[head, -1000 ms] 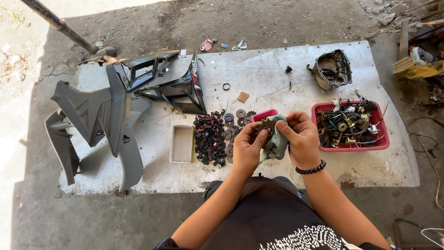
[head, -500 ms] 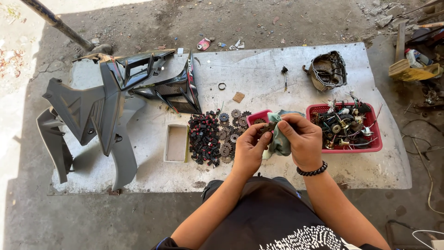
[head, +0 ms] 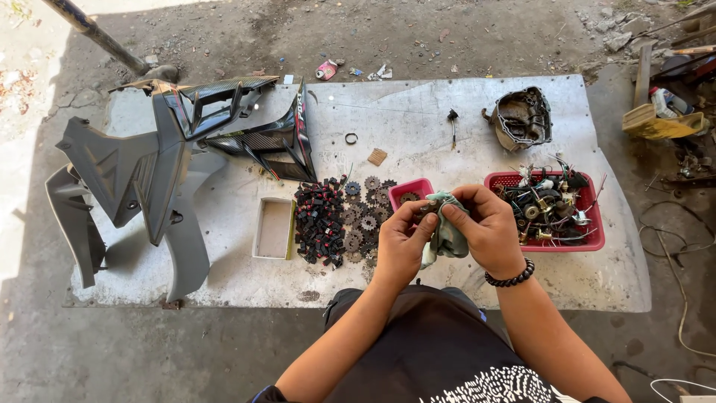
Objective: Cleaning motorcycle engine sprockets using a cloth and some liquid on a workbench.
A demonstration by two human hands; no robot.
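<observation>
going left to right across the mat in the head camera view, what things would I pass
Grey plastic motorbike body panels → shallow open cardboard box → pile of small black and red parts → dark metal sprocket gears → left hand → pale green cloth → right hand → red plastic basket of wired parts.
</observation>
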